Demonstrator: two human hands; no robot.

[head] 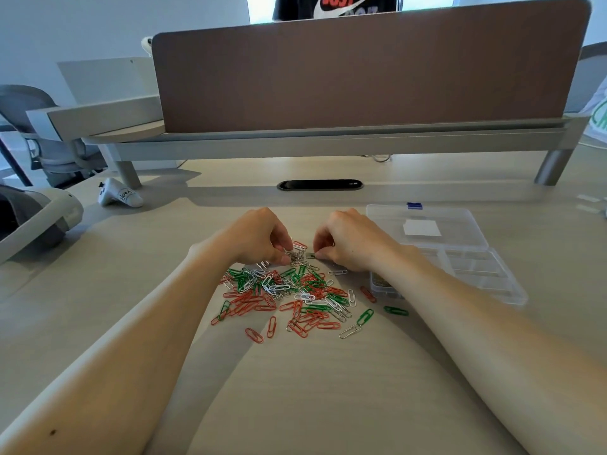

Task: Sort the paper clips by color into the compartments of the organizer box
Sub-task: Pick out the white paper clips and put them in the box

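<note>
A heap of red, green, white and silver paper clips [289, 293] lies on the desk in front of me. At its far edge my left hand [259, 236] pinches a small bunch of silver clips [294, 256] with curled fingers. Just to the right, my right hand [348, 239] pinches a small green clip [310, 255] between thumb and fingertips. The clear plastic organizer box [486, 277] sits open to the right, behind my right forearm, with its lid [427, 224] folded back. A few silver clips show in its near-left compartment [382, 284].
A white controller [120, 193] and a grey headset [36, 218] lie at the left of the desk. A brown divider panel [361, 73] on a raised shelf closes off the back. Stray clips [395, 311] lie right of the heap. A person stands behind the divider.
</note>
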